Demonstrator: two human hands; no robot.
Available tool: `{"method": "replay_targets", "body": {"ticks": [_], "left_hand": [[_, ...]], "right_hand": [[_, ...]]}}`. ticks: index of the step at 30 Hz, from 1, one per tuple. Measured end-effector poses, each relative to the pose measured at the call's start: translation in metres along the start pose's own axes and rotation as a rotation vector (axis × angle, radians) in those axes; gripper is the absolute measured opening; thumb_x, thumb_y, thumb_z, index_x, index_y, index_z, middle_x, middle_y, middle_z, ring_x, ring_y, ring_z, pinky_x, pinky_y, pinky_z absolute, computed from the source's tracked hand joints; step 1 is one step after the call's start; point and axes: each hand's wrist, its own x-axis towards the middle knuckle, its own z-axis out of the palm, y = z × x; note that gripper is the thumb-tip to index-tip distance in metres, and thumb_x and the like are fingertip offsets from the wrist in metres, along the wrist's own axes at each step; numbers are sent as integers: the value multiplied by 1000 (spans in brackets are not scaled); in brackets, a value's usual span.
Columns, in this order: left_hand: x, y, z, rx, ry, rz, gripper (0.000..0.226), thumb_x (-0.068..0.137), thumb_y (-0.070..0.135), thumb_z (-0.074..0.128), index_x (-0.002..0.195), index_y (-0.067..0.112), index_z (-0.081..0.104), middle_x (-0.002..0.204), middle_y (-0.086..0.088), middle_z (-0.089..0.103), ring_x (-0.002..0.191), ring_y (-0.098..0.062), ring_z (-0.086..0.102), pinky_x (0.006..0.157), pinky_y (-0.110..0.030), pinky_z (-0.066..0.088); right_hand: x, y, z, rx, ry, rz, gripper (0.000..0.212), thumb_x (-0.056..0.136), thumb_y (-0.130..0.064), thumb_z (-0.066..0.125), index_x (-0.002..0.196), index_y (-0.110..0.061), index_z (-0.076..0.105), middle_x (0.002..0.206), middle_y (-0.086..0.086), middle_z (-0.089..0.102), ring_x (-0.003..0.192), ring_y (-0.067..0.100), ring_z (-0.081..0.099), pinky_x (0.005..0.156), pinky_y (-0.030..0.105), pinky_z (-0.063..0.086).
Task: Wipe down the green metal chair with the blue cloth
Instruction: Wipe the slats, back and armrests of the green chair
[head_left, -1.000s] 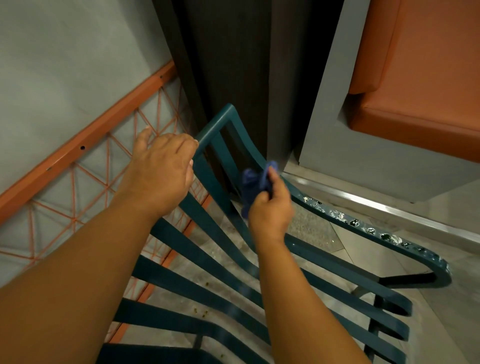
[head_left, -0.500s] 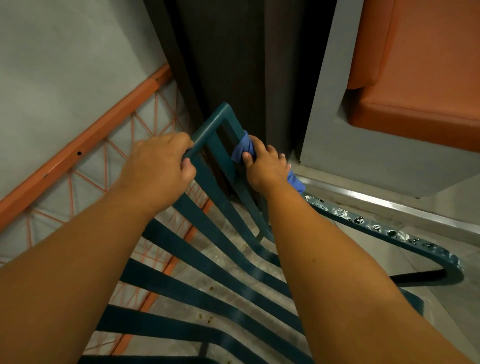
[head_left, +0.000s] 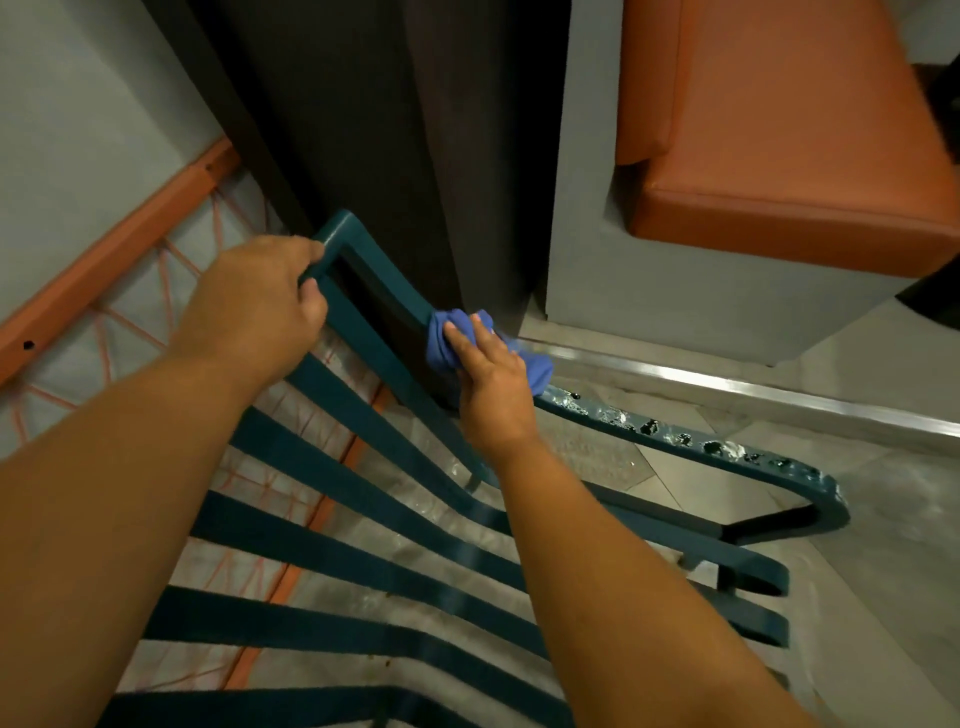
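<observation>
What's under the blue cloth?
The blue cloth is wrapped around the green chair's side rail, pressed there by the right hand. The rail's surface beneath the cloth is covered, so its state cannot be seen.

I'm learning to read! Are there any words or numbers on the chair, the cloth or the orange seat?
None: no words, numbers or signs show anywhere.
The green metal chair is plain paint; the marks on its armrest are chipped spots, not letters.
The blue cloth and orange seat are bare too.

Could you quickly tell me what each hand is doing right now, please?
Left hand: closed around the chair frame's top corner.
Right hand: pressing the cloth against the frame.
</observation>
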Motion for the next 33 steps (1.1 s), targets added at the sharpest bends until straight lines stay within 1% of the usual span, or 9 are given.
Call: {"method": "replay_targets", "body": {"ticks": [2,6,12,16,19,26,29,31,33], "left_hand": [[0,1,0,5,13,30,36,89,7,53,124,-1,58,114,-25,62,102,-39,58,88,-43,45],[-1,4,0,3,24,46,35,89,4,53,123,-3,58,117,-26,61,105,-40,58,91,-43,45],[-3,4,0,-10,39,25,37,91,6,52,127,-1,56,120,-26,60,108,-40,57,92,-41,45],[-2,5,0,19,33,47,37,90,3,52,126,-3,56,116,-28,61,103,-42,58,90,-43,45],[-3,6,0,64,23,76,34,90,1,51,123,-5,57,108,-29,62,93,-44,59,80,-45,47],[-4,4,-1,178,0,82,32,89,2,50,120,-6,56,90,-27,62,80,-43,53,67,-45,42],[-2,11,2,380,-13,58,36,87,8,53,122,-2,55,108,-24,63,101,-42,56,106,-56,23],[-3,30,7,548,-69,20,46,83,18,57,127,7,52,141,-19,45,135,-36,34,112,-59,5],[-9,54,25,539,-153,97,59,83,25,57,139,17,39,157,-11,17,146,-31,8,113,-59,-1]], "right_hand": [[-5,19,-9,-135,-14,25,57,94,-8,51,143,-34,40,155,3,32,143,27,28,116,53,19],[10,10,-23,-229,-213,342,45,103,-36,33,143,-53,22,157,-10,25,146,33,9,112,66,-3],[-19,27,-35,-328,-195,120,63,98,-23,48,149,-43,16,159,1,21,142,29,25,117,50,11],[-33,55,-45,-594,-162,222,60,96,-36,50,146,-39,17,143,4,41,129,31,39,111,57,19],[-8,42,-46,-571,-329,362,66,88,-25,62,142,-34,24,138,6,42,124,35,41,105,61,27],[-31,55,-47,-520,-188,210,79,86,-7,59,149,-32,18,146,5,38,132,32,36,116,50,18],[-19,52,-55,-517,-262,306,80,87,-10,62,150,-33,18,147,6,38,135,33,35,115,51,18],[-10,41,-51,-482,-328,338,84,87,-9,62,151,-33,14,153,6,31,139,33,29,116,52,16],[-11,35,-44,-446,-331,248,90,86,-3,59,152,-34,6,160,4,14,146,31,15,117,50,9]]}}
